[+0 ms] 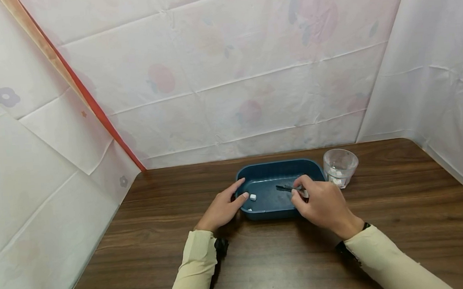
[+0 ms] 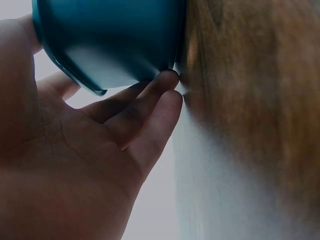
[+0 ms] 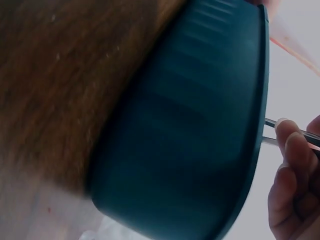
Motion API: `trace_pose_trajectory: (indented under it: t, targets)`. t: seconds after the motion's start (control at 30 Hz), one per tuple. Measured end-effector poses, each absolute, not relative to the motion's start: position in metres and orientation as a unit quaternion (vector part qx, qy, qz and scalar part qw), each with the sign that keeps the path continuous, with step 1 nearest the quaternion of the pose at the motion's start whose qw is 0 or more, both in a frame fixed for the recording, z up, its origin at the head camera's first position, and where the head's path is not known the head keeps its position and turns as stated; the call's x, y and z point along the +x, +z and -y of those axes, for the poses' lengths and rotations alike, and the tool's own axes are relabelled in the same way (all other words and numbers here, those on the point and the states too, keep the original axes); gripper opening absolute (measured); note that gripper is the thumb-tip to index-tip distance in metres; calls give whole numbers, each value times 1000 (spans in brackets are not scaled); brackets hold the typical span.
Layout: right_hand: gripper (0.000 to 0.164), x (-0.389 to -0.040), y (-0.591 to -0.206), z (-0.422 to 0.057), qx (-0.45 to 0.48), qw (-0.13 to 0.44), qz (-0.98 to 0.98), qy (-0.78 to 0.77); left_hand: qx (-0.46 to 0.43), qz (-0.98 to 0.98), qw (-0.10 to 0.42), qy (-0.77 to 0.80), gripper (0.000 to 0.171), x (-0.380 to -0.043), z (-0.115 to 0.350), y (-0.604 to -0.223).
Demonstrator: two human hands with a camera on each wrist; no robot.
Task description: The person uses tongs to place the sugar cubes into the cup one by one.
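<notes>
My left hand (image 1: 221, 208) holds the left end of a dark teal tray (image 1: 276, 214). In the left wrist view its thumb and index finger reach over the rim, while other fingers press low on the outer wall. My right hand (image 1: 324, 203) pinches a pair of tweezers (image 1: 286, 188) over the tray's right part, tips pointing left. Two thin metal arms of the tweezers show in the right wrist view; nothing is visible between the tips. A small white cube (image 1: 253, 197) lies near my left thumb. Another white piece (image 1: 250, 210) is partly hidden by the near wall.
Right of the tray stands a clear glass (image 1: 341, 166) with several white cubes in it. The dark wooden table (image 1: 142, 258) ends at the back against a pale patterned cloth (image 1: 230, 73), which also hangs along the left and right sides.
</notes>
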State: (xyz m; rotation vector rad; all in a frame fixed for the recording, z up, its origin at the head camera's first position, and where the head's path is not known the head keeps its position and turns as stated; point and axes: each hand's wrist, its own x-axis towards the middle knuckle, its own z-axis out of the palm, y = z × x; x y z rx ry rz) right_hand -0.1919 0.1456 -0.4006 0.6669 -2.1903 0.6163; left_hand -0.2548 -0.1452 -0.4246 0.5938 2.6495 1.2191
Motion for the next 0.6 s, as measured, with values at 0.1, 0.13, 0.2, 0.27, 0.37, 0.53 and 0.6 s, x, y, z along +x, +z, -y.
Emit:
trace_pose_trajectory:
  t: [0.1, 0.13, 0.2, 0.27, 0.37, 0.53, 0.6]
  targets:
    - [3, -193, -403, -142, 268, 370, 857, 238, 198, -887, 83, 409, 63, -255, 145, -425]
    - [3, -193, -404, -141, 270, 369, 857, 236, 198, -887, 83, 410, 63, -255, 145, -424]
    - [3, -193, -405, -139, 275, 365, 858, 235, 197, -886, 84, 410, 63, -255, 145, -424]
    - [3, -194, -406, -136, 279, 359, 859, 233, 196, -887, 84, 410, 63, -255, 145, -424]
    - [4, -194, -406, -133, 285, 349, 861, 236, 194, -887, 85, 410, 63, -254, 145, -423]
    - [5, -195, -406, -130, 284, 335, 866, 238, 195, -886, 88, 410, 63, -254, 145, -423]
    - [5, -196, -405, -129, 281, 328, 870, 236, 195, -887, 89, 410, 63, -254, 145, -423]
